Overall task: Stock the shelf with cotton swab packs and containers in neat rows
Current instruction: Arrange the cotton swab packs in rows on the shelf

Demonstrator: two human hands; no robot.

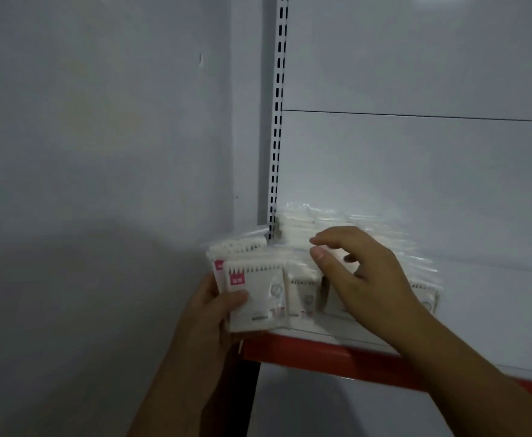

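Shelving bay, dimly lit: grey wall (pixel 101 152) standing at left, white back panel (pixel 416 168) and slotted upright (pixel 277 137) rising behind a white shelf (pixel 479 326) with a red front lip (pixel 321 351).

1. Shelved cotton swab packs (pixel 302 298): standing in rows at the shelf's left end, running from the lip back towards the upright. Wrappers are glaring, so I am not counting them.
2. Held stack of packs (pixel 255 294): hanging just off the shelf's left front corner, overlapping the front row's first pack.
3. Left grip (pixel 208 310): wrapping the held stack, with the thumb pressing across the front face and the fingers hidden behind.
4. Right grip (pixel 368 279): reaching over the shelved rows with fingers curling above the pack tops, thumb and forefinger nearly meeting. I cannot tell whether they are pinching a wrapper or only touching it.

Hazards, as I am judging them:
- The held stack is hanging clear of the shelf on slick film. A loosening thumb is likely sending packs to the floor.
- The right wrist is crossing above the front row, so dragging it back risks tipping packs over the lip.
- If the gap being opened is too narrow, new packs are going in crooked and skewing the row.
- Glare is hiding row edges, which is inviting misalignment.
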